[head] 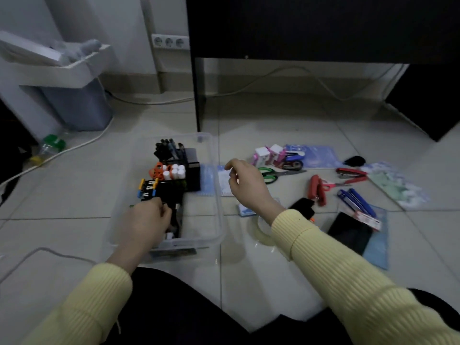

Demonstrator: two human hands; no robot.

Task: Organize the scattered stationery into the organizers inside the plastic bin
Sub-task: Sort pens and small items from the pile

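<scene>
Roughly half done. Clear plastic bin [214,195] on tiled floor [286,115], black organizers [184,178] already stocked with pens [168,145] and white tubes [174,171]. Scissors [271,174], staplers [352,174] and notebooks [318,155] left scattered at bin's right side. Left hand [146,220] curled inside bin, pinching something small, perhaps a clip; right hand [246,183] loosely spread, empty.

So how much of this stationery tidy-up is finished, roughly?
Partly done. The black organizer in the plastic bin already holds dark pens, white tubes and coloured clips. The left hand is down inside the bin, apparently placing something; the right hand hovers open over the floor. Still outside: green scissors, red staplers, blue pens, a tape roll and notebooks.
</scene>
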